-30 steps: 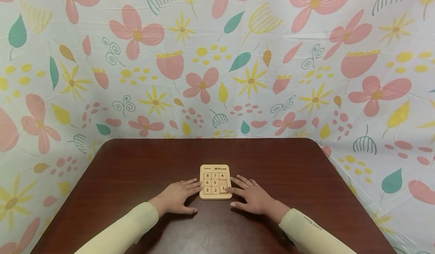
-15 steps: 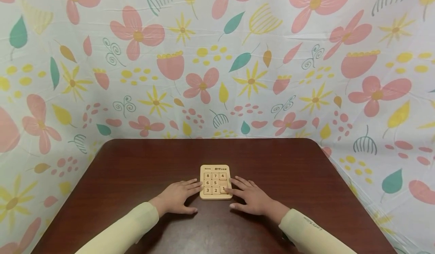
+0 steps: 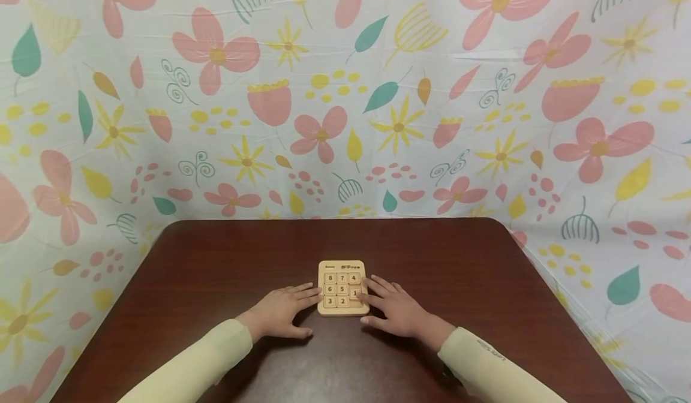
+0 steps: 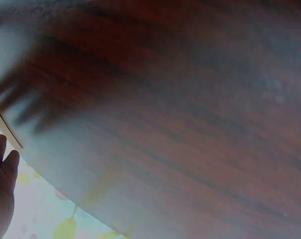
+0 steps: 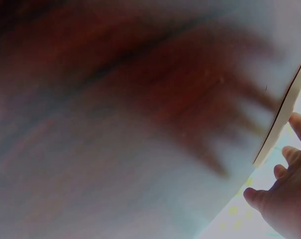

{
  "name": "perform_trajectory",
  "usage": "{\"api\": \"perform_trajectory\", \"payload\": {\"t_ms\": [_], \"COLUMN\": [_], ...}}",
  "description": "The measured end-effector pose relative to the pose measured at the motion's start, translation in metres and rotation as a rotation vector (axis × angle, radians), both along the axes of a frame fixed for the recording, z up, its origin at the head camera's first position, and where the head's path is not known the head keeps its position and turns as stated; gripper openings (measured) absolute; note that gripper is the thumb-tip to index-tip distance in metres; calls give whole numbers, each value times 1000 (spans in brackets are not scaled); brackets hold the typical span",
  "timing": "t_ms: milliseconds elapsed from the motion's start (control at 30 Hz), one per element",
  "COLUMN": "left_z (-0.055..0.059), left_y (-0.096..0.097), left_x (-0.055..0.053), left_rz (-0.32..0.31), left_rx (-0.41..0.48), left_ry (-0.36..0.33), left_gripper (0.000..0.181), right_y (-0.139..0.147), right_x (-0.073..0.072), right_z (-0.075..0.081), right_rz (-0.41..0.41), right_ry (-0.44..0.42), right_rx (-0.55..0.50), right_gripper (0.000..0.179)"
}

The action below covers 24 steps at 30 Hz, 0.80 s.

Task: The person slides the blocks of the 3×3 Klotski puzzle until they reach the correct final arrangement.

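Observation:
A light wooden number slide puzzle (image 3: 340,313) lies flat on the table, between both hands in the head view. Its numbered tiles read 8, 7, 4 on top, then 6, 5, with 3, 2 at the bottom. The 1 tile (image 3: 354,292) sits in the right column, just under the 4, with a gap below it. My right hand (image 3: 396,312) has its fingers extended, and a fingertip touches the 1 tile. Straight fingers of my left hand (image 3: 278,314) rest at the puzzle's left edge. Each wrist view catches only part of its hand beside the puzzle's pale edge (image 5: 279,122).
The dark reddish-brown table (image 3: 243,247) has rounded far corners and a glossy top that mirrors the hands. Behind it and at both sides hangs a white cloth (image 3: 345,49) printed with flowers and leaves.
The 1 tile has slid away from me, from the bottom right corner toward the 4, along with my right fingertip. The left hand and the puzzle board stay in place.

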<state>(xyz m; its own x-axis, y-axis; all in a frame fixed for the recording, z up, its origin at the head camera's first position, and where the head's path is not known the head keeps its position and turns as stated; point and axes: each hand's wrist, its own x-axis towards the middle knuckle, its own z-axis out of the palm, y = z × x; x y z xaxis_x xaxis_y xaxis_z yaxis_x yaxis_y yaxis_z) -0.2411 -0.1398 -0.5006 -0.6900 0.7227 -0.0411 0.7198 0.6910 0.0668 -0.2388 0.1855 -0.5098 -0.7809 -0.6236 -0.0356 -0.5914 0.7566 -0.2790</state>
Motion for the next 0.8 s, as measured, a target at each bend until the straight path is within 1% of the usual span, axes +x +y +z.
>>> {"api": "perform_trajectory", "payload": {"t_ms": [133,367,533,800], "left_z": [0,1,3,3], "left_y": [0,-1,-1,0], "left_x": [-1,-1,-1,-1], "left_rz": [-4,-6,-8,-8], "left_rx": [1,-1,4,-3], "left_ry": [3,0,2,-1], "left_gripper": [76,73,69,67], "right_y": [1,-2,-3,-1], "right_x": [-3,-8,-9,-10], "right_z": [-1,3,3,-1], "right_rz": [-9,-34,-58,-57], "right_ry": [-8,17,-2,-17], "right_rx": [1,2,-1,-8], "right_gripper": [62,59,58,59]}}
